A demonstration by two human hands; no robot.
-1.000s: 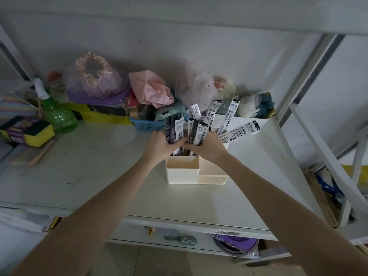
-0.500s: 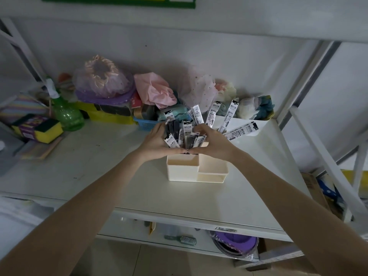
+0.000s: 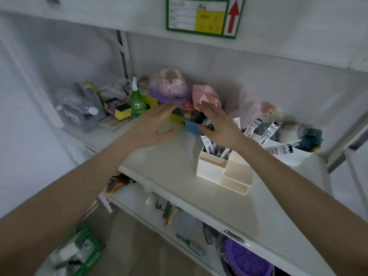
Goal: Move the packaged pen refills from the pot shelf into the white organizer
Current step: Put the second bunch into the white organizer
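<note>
Both hands (image 3: 151, 126) (image 3: 217, 124) lifted off refills (image 3: 218, 151), empty, fingers straight.

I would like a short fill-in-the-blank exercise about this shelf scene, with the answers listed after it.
1. Both the left hand and the right hand hold ____.
2. Several pen refill packs stand in the ____ compartment of the white organizer.
3. The spray bottle beside the sponge is ____ in colour.
4. The arrow on the shelf label points ____.

Answers: nothing; tallest; green; up

Both hands (image 3: 153, 126) (image 3: 217, 124) empty, fingers straight, above refills (image 3: 217, 151) in white organizer (image 3: 211, 168).
</note>
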